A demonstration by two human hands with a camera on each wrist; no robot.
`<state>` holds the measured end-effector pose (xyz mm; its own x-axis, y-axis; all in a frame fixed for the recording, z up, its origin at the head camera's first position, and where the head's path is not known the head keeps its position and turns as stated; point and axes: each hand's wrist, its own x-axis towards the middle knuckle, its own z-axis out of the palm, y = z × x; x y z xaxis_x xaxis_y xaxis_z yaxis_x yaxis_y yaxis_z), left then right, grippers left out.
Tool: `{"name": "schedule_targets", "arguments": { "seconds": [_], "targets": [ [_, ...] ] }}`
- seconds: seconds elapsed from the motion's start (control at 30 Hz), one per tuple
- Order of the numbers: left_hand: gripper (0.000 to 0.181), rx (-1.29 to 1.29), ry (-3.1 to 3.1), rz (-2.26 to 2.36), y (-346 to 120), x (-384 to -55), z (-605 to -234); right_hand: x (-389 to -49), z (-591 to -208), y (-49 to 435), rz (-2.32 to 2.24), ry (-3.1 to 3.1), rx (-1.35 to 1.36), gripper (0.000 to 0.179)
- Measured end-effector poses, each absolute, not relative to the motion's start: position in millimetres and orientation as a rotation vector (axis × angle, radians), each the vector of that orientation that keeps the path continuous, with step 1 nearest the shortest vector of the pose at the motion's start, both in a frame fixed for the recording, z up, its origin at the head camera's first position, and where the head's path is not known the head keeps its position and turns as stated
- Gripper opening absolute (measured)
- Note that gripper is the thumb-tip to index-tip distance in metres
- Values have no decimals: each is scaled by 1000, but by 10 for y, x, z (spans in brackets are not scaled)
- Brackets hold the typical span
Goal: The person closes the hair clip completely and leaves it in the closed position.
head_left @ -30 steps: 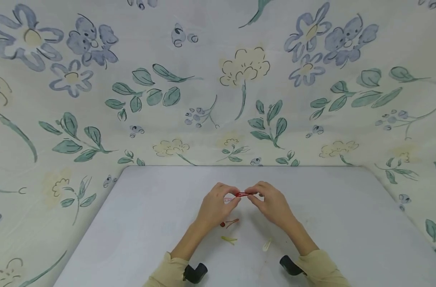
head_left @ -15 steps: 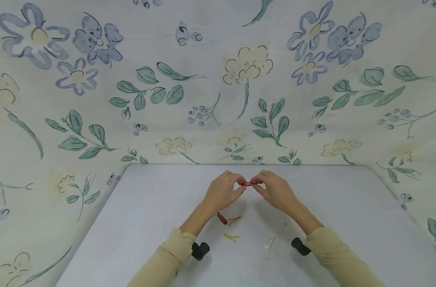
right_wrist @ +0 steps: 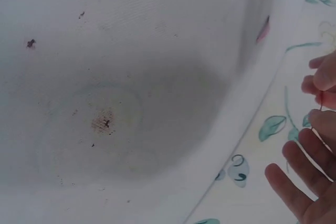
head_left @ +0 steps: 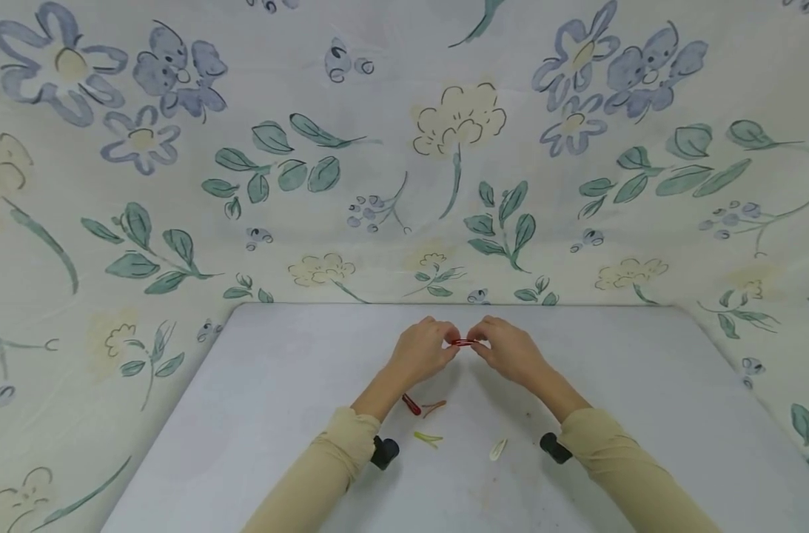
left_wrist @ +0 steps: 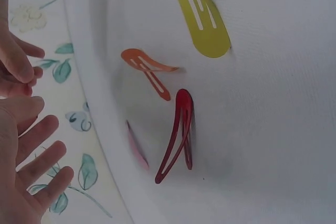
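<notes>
My left hand [head_left: 425,349] and right hand [head_left: 507,352] pinch opposite ends of a slim red hair clip [head_left: 465,343] between thumbs and fingertips, above the far part of the table. In the right wrist view only a thin red edge shows between the hands. Below and nearer, an open dark red hair clip [left_wrist: 180,129] lies beside a splayed orange hair clip [left_wrist: 152,74]. A yellow-green hair clip [left_wrist: 207,35] is also open. The pink hair clip [left_wrist: 136,148] appears edge-on in the left wrist view and is hidden in the head view.
On the white table [head_left: 297,370] a cream-white hair clip [head_left: 499,449] lies toward the front, right of the other clips. Reddish-brown specks [right_wrist: 105,121] dot the surface. Behind the far table edge hangs a floral cloth [head_left: 377,170].
Both hands have moved farther away and slightly right with the red hair clip between them. The dark red hair clip on the table has come out from behind the left forearm.
</notes>
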<state>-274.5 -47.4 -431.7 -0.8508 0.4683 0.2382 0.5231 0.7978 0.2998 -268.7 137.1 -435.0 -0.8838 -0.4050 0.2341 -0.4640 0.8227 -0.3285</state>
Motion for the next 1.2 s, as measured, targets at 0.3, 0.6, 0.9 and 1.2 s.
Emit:
{"name": "schedule_targets", "arguments": {
  "seconds": [0.3,0.6,0.9,1.2],
  "targets": [
    [12,-737,-2941,-517,-416,-2835,-4448,-2773,-4464,1341,460,-2923,678,10],
    [9,-752,-2983,-421,-352,-2837,-4521,-2815,-4575,1325,419,-3039,651,7],
    [7,-781,-2980,-294,-316,-2840,-4609,-2789,-4642,1289,382,-3063,664,5],
    [8,-789,-2984,-253,-310,-2820,-4648,-2823,-4736,1272,378,-3076,639,6]
  ]
}}
